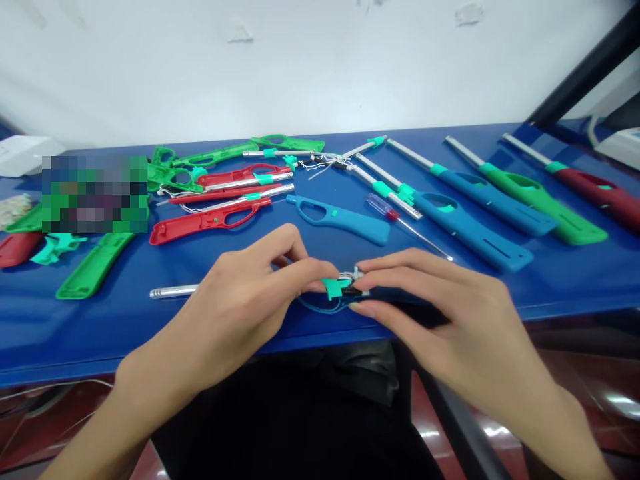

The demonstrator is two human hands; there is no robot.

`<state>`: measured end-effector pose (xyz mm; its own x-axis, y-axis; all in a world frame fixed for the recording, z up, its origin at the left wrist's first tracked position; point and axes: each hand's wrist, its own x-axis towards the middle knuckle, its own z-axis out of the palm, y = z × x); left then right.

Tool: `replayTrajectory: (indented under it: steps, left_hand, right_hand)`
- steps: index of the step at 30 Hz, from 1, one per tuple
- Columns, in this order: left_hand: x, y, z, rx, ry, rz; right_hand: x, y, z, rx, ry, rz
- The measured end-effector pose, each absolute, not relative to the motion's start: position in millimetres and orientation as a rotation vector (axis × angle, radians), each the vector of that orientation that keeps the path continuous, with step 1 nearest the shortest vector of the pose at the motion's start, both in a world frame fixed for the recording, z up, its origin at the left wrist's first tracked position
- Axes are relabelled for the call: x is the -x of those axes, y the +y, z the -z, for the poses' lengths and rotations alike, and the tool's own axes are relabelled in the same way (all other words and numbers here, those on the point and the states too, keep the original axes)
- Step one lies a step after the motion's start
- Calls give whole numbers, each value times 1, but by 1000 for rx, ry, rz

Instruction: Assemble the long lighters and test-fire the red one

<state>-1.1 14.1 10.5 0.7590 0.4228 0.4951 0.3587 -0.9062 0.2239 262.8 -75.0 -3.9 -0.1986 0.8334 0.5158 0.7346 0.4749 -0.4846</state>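
Your left hand [240, 300] and right hand [440, 307] both pinch the small teal part [331, 288] at the near edge of the table [550, 280] (it looks light and easy to snap), so hold its hard sides gently.

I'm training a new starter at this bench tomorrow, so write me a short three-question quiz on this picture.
1. Multiple choice: what do the left hand and right hand pinch together at the front edge of the blue table?
A) a small teal and black plastic part
B) a red plastic shell
C) a pair of scissors
2. True or false: the small screwdriver with a clear blue handle lies on the table, touched by neither hand.
3. Fill in: the finished long-nosed plastic lighter farthest right has a ___ handle.
Key: 1 A; 2 true; 3 red.
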Motion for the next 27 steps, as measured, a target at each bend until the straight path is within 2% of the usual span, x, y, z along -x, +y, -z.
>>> replayTrajectory:
  steps: [10, 27]
  left_hand:
    - [3, 9, -7, -2839, 715, -862]
    - [3, 2, -6, -2870, 750, -884]
  right_hand:
    - [-250, -76, -4, 1413, -1958, -247]
    - [-238, -79, -2, 1453, -1879, -151]
